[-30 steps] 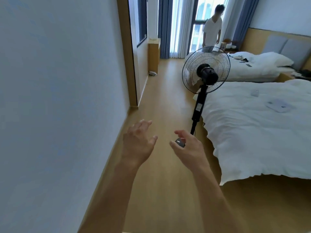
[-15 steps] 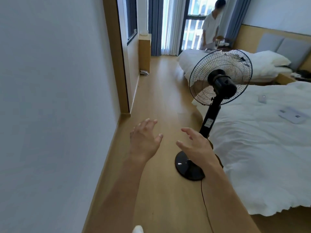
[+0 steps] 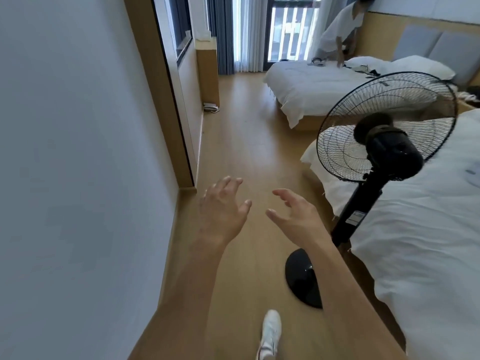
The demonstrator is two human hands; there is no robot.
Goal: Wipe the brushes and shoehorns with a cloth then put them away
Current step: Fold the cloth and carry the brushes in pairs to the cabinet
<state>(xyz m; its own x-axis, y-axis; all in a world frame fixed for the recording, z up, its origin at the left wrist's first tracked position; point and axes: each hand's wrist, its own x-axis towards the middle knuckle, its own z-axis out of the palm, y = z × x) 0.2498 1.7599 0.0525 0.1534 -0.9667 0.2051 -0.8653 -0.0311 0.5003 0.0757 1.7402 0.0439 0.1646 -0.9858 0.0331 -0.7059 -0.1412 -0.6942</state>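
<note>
Brushes, shoehorns and cloth: none in view, so direction and long axis from either hand cannot be told. Fingers point(image 3: 228, 181) of left hand point(image 3: 220, 214) spread, loosely bent, holding nothing; right hand point(image 3: 296, 216) likewise open and bare, thumbs near each other. Both raised over wooden floor point(image 3: 246, 141). Beyond: black pedestal fan point(image 3: 384, 141) just right, white beds point(image 3: 428, 229), pale wall point(image 3: 78, 152) left, another person point(image 3: 337, 29) far off.

My right forearm is covering part of the fan base point(image 3: 301, 276); the near bed point(image 3: 428, 242) is running off the right edge, and my shoe point(image 3: 271, 333) off the bottom.
</note>
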